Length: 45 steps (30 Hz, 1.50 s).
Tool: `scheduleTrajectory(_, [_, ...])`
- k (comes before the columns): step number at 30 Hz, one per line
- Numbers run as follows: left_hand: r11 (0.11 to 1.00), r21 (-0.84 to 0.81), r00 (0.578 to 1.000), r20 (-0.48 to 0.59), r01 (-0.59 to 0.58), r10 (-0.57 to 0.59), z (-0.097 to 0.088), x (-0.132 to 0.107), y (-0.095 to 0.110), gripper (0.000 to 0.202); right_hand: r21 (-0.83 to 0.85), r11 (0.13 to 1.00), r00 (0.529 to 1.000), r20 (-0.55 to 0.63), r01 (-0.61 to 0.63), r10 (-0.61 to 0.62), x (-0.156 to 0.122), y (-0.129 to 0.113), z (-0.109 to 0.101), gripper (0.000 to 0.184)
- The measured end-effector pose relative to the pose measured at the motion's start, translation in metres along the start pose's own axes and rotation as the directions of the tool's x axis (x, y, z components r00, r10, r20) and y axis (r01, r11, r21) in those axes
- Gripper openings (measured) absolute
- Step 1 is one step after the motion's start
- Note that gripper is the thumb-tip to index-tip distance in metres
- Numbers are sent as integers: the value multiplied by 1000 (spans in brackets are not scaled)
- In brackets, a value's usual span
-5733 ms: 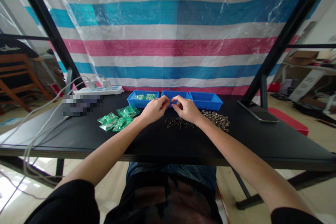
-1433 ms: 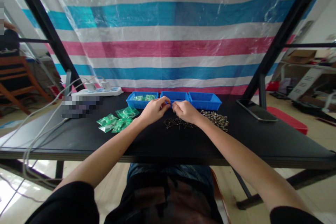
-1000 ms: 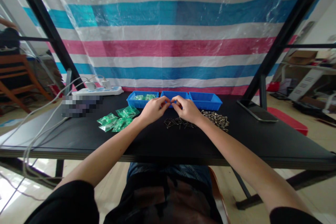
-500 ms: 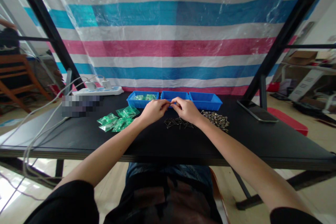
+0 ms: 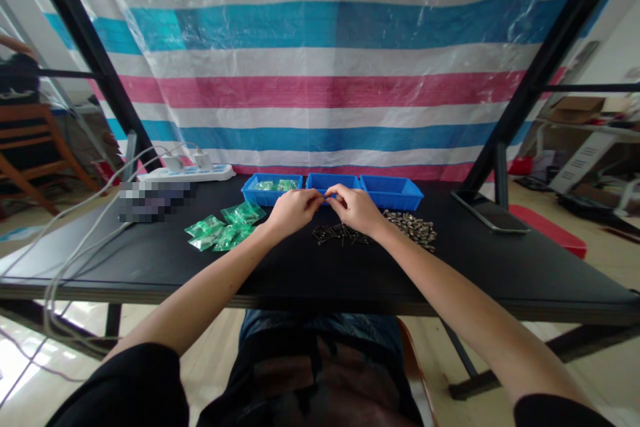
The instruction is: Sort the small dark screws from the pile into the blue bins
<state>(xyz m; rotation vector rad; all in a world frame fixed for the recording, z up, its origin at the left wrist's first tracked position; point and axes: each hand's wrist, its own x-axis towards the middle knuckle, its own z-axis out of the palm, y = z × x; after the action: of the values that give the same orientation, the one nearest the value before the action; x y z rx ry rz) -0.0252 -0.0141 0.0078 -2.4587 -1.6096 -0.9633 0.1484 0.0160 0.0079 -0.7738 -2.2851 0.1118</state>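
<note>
My left hand (image 5: pixel 296 211) and my right hand (image 5: pixel 354 208) meet fingertip to fingertip in front of the middle blue bin (image 5: pixel 334 181). Both are pinched closed; whatever lies between the fingers is too small or hidden to make out. Below them on the black table is a pile of dark screws (image 5: pixel 341 235), partly behind my right hand. A heap of shiny small metal parts (image 5: pixel 411 231) lies to the right of it. Left of my left hand are several green-and-clear plastic packets (image 5: pixel 225 228). Similar packets sit in the left blue bin (image 5: pixel 260 197).
The right blue bin (image 5: pixel 393 201) adjoins the middle one. A phone (image 5: pixel 489 212) lies at the table's right. At the back left is a white power strip (image 5: pixel 190 175) with plugs and trailing cables (image 5: pixel 75 255). A striped sheet (image 5: pixel 310 93) hangs behind the table (image 5: pixel 320 280).
</note>
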Motion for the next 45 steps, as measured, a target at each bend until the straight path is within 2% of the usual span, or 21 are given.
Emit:
scheduleTrajectory(7, [999,36,999,-31,27,-26,-1,1,-1,33,-12,1000,999,-32,-10,9,0,1,1,16])
scheduleTrajectory(12, [998,-46,999,-43,32,-34,-1,-1,1,22,-33,999,999,-49,-10,9,0,2,1,18])
scheduleTrajectory(20, [990,-133,998,-58,-35,28,0,-1,3,20,-50,999,999,-43,-19,17,0,3,3,19])
scheduleTrajectory(22, [984,-174,998,-69,-26,14,1,0,2,20,-43,999,999,-43,-25,23,0,3,2,19])
scheduleTrajectory(25, [954,-296,995,-72,44,-68,3,2,0,21,-37,999,999,-45,-30,28,0,1,1,18])
scheduleTrajectory(31, [852,-508,990,14,129,-142,1,7,-5,23,-18,1000,999,-42,-25,24,0,0,1,17])
scheduleTrajectory(38, [871,-482,996,53,94,-78,0,7,-3,24,-2,1000,999,-34,-9,9,-1,1,2,14])
scheduleTrajectory(45, [913,-397,995,41,96,-87,4,6,-6,24,-22,1000,1000,-26,-12,11,0,0,2,14])
